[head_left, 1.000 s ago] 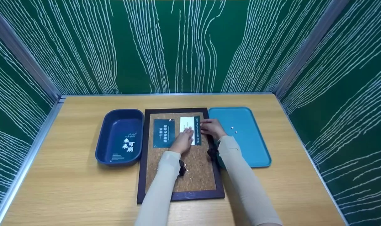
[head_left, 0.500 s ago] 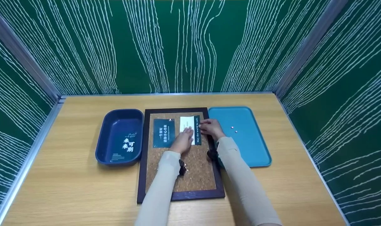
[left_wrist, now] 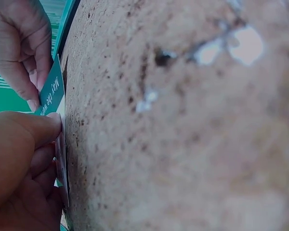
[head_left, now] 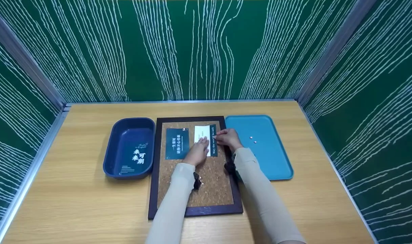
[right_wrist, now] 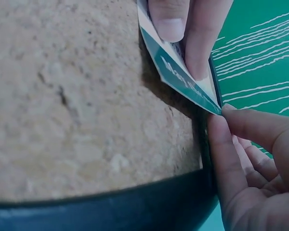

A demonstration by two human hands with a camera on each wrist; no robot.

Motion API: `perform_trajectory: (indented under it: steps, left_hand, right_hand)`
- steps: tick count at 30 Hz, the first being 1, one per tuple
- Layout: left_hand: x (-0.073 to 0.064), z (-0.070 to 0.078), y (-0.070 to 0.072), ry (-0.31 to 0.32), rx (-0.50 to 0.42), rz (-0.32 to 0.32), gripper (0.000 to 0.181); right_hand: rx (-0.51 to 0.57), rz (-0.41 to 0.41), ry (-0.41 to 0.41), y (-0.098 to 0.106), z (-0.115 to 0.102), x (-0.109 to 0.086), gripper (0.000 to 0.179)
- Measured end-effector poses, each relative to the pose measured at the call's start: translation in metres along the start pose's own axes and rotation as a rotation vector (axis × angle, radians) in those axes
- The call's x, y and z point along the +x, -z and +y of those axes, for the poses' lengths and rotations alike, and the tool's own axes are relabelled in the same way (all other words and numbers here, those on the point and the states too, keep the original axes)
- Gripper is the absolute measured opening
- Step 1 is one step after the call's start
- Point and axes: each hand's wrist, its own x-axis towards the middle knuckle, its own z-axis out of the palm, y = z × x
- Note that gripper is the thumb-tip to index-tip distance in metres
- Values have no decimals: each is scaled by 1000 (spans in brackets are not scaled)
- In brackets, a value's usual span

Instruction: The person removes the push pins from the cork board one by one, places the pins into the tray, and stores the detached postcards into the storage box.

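A white card with a green printed strip (head_left: 213, 145) lies on the framed corkboard (head_left: 212, 198). My left hand (head_left: 197, 152) presses on its white part with thumb and fingers; they rest on its face in the right wrist view. My right hand (head_left: 228, 138) pinches the card's green edge. Thumb and index finger (right_wrist: 220, 144) meet at the corner, and the card's edge tilts up off the cork there. Whether a pin is between those fingertips I cannot tell. Left of this card, a dark green card (head_left: 177, 144) has a small shiny pin at its top right corner.
A dark blue basin (head_left: 124, 135) with a printed green card (head_left: 134, 161) inside stands left of the corkboard. Right of it is a turquoise tray (head_left: 273, 162) holding small pale pins (head_left: 251, 137). Small shiny bits (head_left: 201, 181) lie on the cork beside the left wrist. Green patterned panels surround the table.
The right hand's fingertips have shifted very slightly left at the card's edge. The left hand and both cards on the board stay in place.
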Motion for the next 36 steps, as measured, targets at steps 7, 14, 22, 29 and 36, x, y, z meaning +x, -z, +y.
perform_trajectory:
  steps: [7,14,22,29,36]
  left_hand:
    - [0,1,1,-8,14,0,46]
    - [-1,1,0,-5,6,0,47]
    - [-2,1,0,-5,-4,16,47]
    - [-1,0,0,-23,-25,25,45]
    - [-1,-3,6,-32,-77,-8,46]
  right_hand:
    - [4,-7,-49,3,-2,2,17]
    - [-2,-22,-49,4,-1,1,26]
    - [-85,-24,7,2,2,-3,23]
    - [-79,-24,53,2,5,-6,21]
    - [-81,-11,55,0,5,-5,17]
